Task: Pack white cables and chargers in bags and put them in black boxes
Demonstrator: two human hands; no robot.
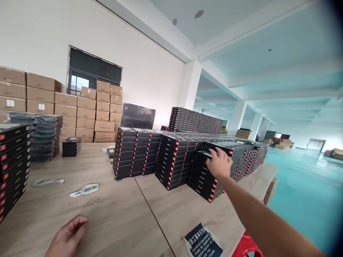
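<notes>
Cardboard cartons point(77, 107) are stacked beyond the wooden tabletop point(80, 217), where rows of black boxes point(174, 164) are ranked. The grip of the right hand point(219, 163), spread open and holding nothing, is laid on the nearest stack point(203, 180) by the right edge. The left hand point(68, 237), half-open and empty, is held at the near edge.

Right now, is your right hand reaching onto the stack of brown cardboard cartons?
No, the head view shows your right hand at the stack of black boxes, not the brown cardboard cartons, which stand back by the wall.
</notes>
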